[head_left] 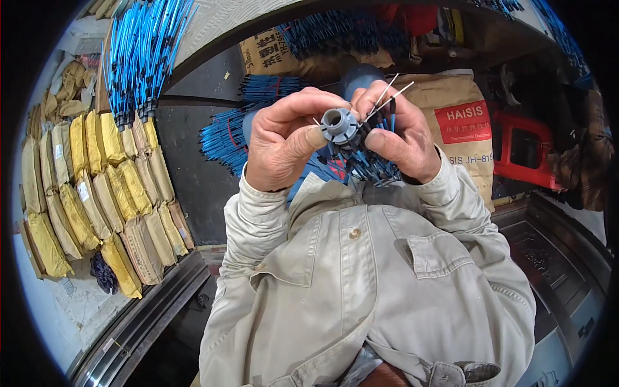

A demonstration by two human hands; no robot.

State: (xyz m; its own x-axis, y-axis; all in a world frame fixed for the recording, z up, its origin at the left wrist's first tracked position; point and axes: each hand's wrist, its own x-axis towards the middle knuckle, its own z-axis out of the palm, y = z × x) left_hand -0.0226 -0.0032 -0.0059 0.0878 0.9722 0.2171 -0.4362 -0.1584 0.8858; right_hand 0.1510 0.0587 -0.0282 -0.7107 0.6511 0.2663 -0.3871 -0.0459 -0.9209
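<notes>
In front of my chest, my left hand [287, 135] pinches a grey round plastic fitting [345, 128] with a hollow tube end and slots around its rim. My right hand [406, 132] is closed at the fitting's other side, its thumb against the rim. Between its fingers stick out thin white strips [389, 98] and small dark-tipped pieces. Blue rods with black ends [380, 171] hang below the fitting; whether they are fixed to it I cannot tell.
At the left lie rows of yellow and brown wrapped packages [97, 174]. Blue rod bundles rest on the table [225, 19] and below it [222, 138]. To the right are a brown paper sack [445, 97] and a red plastic frame [525, 148].
</notes>
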